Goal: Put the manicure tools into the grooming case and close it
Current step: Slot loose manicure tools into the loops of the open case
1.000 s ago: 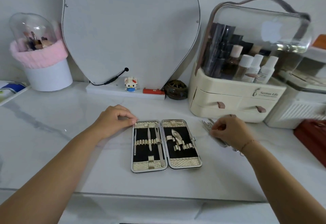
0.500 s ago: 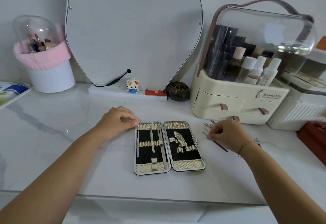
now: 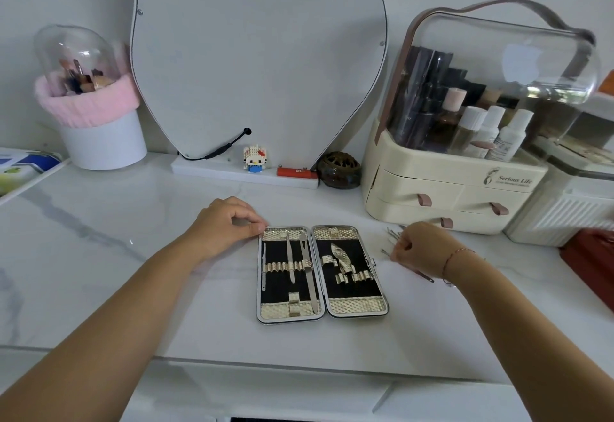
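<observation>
We see the grooming case (image 3: 357, 305) lying open and flat on the glossy white marble-veined counter (image 3: 133, 255), near the front edge between our two hands. It has two hinged rectangular halves with rounded corners, thin chrome rims, matte black lining and quilted gold bands at each end. We count three slim steel tools strapped into the left half: a thin probe (image 3: 264, 265), a narrow pusher (image 3: 290, 255) and a long tapered file (image 3: 309, 275) lying slightly tilted. The right half holds one leaf-shaped nipper (image 3: 342, 255). Our left hand (image 3: 226, 222) has its fingers curled, thumb and forefinger tips pinching the case's far left corner. Our right hand (image 3: 422, 248), just right of the case, is curled tightly round a bundle of loose manicure tools (image 3: 392, 233), thin bare-metal rods fanning out past the knuckles; we cannot count them
</observation>
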